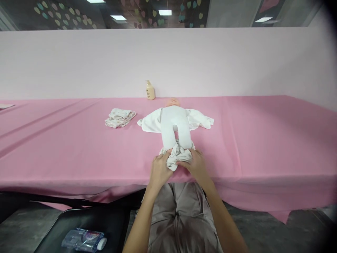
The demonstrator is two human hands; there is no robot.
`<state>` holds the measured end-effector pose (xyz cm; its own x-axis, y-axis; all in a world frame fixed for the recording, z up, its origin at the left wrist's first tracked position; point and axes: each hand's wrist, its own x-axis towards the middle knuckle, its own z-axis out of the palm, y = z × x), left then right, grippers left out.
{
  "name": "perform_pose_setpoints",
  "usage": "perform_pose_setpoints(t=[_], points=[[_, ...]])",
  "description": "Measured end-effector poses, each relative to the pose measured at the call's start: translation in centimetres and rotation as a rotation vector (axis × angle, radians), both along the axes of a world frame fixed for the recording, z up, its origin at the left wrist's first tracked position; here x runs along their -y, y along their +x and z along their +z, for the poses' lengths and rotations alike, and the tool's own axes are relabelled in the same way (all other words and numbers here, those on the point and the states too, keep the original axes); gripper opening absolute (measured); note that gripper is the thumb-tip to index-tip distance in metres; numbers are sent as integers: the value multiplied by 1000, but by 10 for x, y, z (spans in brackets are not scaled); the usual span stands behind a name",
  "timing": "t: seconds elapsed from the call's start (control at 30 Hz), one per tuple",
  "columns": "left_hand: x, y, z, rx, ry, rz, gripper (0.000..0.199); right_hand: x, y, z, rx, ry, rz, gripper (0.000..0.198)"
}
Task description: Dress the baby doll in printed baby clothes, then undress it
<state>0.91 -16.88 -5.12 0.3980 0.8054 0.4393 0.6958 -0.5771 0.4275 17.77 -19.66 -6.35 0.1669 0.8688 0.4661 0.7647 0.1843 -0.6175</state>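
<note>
A baby doll with a white cloth body lies on its back, its legs pointing toward me. White sleeves, one on each side, spread out over the table from its shoulders. Bunched white baby pants are gathered around the ends of the doll's legs and hide its feet. My left hand grips the left side of the bunched fabric, fingers closed. On the other side my right hand pinches the same fabric between thumb and fingers.
A pink cloth covers the table. Folded patterned cloth lies left of the doll. A cream pump bottle stands near the white wall. Below the table, a plastic bottle lies on a black chair.
</note>
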Motion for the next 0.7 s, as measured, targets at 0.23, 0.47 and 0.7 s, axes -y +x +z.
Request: perform_pose_setpoints(t=[0.23, 0.47, 0.7], points=[[5, -1, -3, 67, 204, 13, 4, 5, 5, 3, -33, 30, 153, 34], [8, -4, -3, 124, 246, -119, 5, 13, 2, 1, -36, 117, 142, 27], [7, -4, -6, 87, 251, -122, 7, 14, 5, -4, 0, 186, 100, 26]])
